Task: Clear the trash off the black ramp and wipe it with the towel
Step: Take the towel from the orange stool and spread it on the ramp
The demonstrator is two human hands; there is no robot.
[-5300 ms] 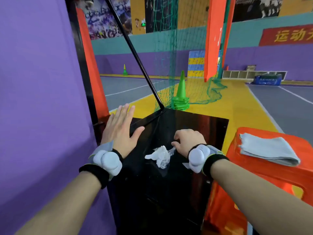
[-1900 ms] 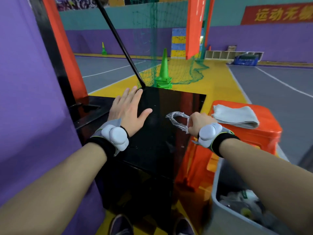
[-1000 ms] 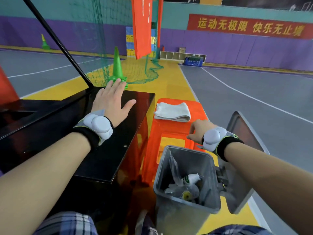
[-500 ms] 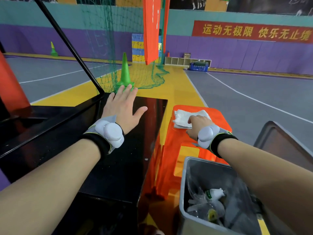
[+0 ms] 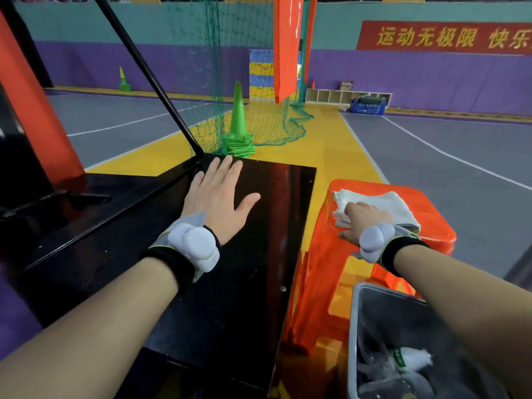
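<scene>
The black ramp (image 5: 253, 254) fills the near left part of the scene, and its shiny top has no trash on it. The left hand (image 5: 220, 201) lies flat on the far part of the ramp, with the fingers spread wide and holding nothing. Just to the right of the ramp stands an orange stool (image 5: 403, 246). The white towel (image 5: 385, 204) lies on top of the stool, toward its far side. The right hand (image 5: 364, 223) rests on the near edge of the towel with its fingers curled down onto the cloth, and the cloth bunches up a little by the fingers. I cannot tell if the hand has a real grip on the towel. Both wrists wear a black band with a white round thing on it. Near and to the right, below the right arm, is a grey bin (image 5: 374, 326) with trash (image 5: 408, 359) inside it. Far past the ramp, a stack of green cones (image 5: 239, 125) stands on the yellow floor beside a green net (image 5: 207, 67). A red banner (image 5: 443, 37) with yellow writing hangs on the far wall.
</scene>
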